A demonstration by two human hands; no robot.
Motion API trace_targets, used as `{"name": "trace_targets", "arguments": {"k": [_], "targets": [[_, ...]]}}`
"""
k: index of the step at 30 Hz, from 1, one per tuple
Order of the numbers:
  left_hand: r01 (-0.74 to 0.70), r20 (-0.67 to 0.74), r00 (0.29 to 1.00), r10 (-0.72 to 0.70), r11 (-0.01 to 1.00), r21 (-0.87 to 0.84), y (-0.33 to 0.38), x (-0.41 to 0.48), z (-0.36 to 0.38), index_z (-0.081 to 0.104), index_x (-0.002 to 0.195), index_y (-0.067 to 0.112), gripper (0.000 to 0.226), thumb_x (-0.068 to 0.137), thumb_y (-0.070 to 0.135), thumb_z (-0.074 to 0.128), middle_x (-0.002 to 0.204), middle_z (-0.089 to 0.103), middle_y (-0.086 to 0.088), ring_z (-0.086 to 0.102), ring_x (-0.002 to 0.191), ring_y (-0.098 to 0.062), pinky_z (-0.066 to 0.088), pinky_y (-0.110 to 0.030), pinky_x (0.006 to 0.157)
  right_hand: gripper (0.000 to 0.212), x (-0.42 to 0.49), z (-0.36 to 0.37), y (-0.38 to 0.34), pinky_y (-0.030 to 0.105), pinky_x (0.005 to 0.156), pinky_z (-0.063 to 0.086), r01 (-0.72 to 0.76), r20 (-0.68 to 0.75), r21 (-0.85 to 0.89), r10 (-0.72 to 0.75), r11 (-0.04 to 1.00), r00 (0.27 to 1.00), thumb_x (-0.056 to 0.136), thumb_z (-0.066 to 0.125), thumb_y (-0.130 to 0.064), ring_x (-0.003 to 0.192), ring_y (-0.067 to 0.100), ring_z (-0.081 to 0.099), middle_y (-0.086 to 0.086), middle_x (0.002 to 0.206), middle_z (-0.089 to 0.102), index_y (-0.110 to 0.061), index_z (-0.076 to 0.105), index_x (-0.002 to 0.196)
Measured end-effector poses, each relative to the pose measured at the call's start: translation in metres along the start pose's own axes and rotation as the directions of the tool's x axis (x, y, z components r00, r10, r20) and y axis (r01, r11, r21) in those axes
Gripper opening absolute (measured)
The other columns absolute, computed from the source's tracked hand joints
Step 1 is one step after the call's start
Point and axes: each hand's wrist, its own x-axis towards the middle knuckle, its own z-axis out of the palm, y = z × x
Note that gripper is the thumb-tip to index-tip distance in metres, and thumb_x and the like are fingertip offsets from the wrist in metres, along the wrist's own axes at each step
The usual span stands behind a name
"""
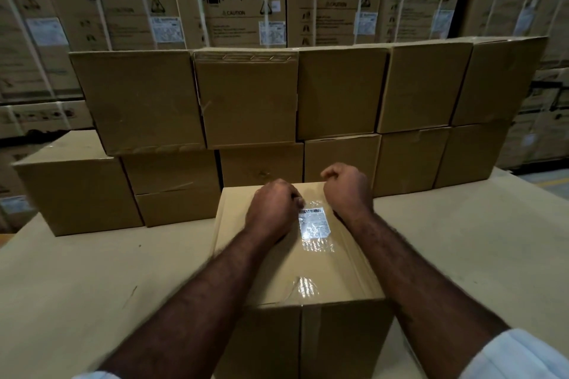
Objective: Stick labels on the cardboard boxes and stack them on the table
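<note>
Far behind the box you're working on, the washing machine cartons fill the whole backdrop, strapped with white bands. Under the box, the table spreads out to its left and right, covered in brown board. Just behind the box, the stacked boxes stand two rows high, with one lone box off behind and to its left. And there's the box itself, dead centre, sitting flat on the table with its taped seam running toward you. Both your forearms reach over its top, a pale sleeve showing at its near right. Your left hand is on the far half of the top, fingers curled tight, tips pinching at the clear film by the label's far left corner. Your right hand hangs over the box's far edge, balled into a loose fist, nothing visible in it. Between the two hands lies the label, white, under glossy film, on the far right part of the top. Smallest, a shiny patch of tape by the box's near edge.
</note>
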Motion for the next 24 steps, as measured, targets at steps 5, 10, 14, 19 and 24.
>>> {"name": "trace_targets", "arguments": {"k": [5, 10, 14, 19, 24], "targets": [[-0.028, 0.017, 0.999, 0.027, 0.998, 0.053, -0.002, 0.006, 0.001, 0.077, 0.082, 0.022, 0.021, 0.088, 0.017, 0.058, 0.086, 0.074, 0.005, 0.065, 0.082, -0.017, 0.054, -0.036, 0.079, 0.032, -0.002, -0.006, -0.001, 0.035, 0.077, 0.056, -0.012, 0.022, 0.119, 0.01, 0.993, 1.0, 0.082, 0.051, -0.002, 0.089, 0.018, 0.065, -0.002, 0.094, 0.073, -0.023, 0.074, 0.089], [-0.016, 0.007, 1.0, 0.017, 1.0, -0.011, -0.006, 0.009, 0.003, 0.074, 0.085, 0.021, 0.021, 0.095, 0.027, 0.056, 0.093, 0.072, 0.003, 0.057, 0.087, -0.016, 0.045, -0.034, 0.08, 0.03, -0.01, -0.007, 0.011, 0.031, 0.082, 0.053, 0.037, 0.061, 0.154, -0.047, 0.987, 0.997, 0.087, 0.052, 0.001, 0.094, 0.016, 0.063, 0.001, 0.1, 0.071, -0.013, 0.074, 0.101], [-0.021, 0.044, 0.999, 0.022, 0.999, -0.029, -0.009, 0.009, 0.005, 0.072, 0.089, 0.022, 0.023, 0.097, 0.028, 0.051, 0.1, 0.073, 0.0, 0.06, 0.097, -0.023, 0.047, -0.039, 0.087, 0.028, -0.007, -0.002, 0.018, 0.028, 0.088, 0.051, 0.021, 0.193, 0.174, -0.055, 0.985, 0.98, 0.09, 0.055, -0.007, 0.101, 0.016, 0.065, -0.001, 0.107, 0.071, -0.018, 0.071, 0.109], [0.007, 0.064, 0.998, 0.002, 0.992, -0.127, -0.008, 0.009, 0.005, 0.064, 0.092, 0.022, 0.022, 0.101, 0.033, 0.048, 0.1, 0.069, -0.008, 0.06, 0.096, -0.029, 0.048, -0.044, 0.088, 0.044, -0.009, -0.002, 0.017, 0.043, 0.106, 0.042, 0.167, 0.333, -0.116, -0.12, 0.979, 0.935, 0.082, 0.057, -0.022, 0.122, 0.021, 0.052, -0.007, 0.126, 0.066, -0.033, 0.066, 0.124], [0.129, 0.111, 0.99, -0.088, 0.886, -0.446, -0.013, 0.007, 0.003, 0.06, 0.082, 0.032, 0.019, 0.091, 0.044, 0.047, 0.082, 0.069, 0.0, 0.067, 0.08, -0.027, 0.056, -0.05, 0.076, 0.011, -0.012, -0.004, 0.011, 0.049, 0.101, 0.043, 0.118, 0.337, -0.043, -0.097, 0.992, 0.937, 0.073, 0.059, -0.048, 0.109, 0.022, 0.059, -0.012, 0.097, 0.071, -0.047, 0.069, 0.078]]}}
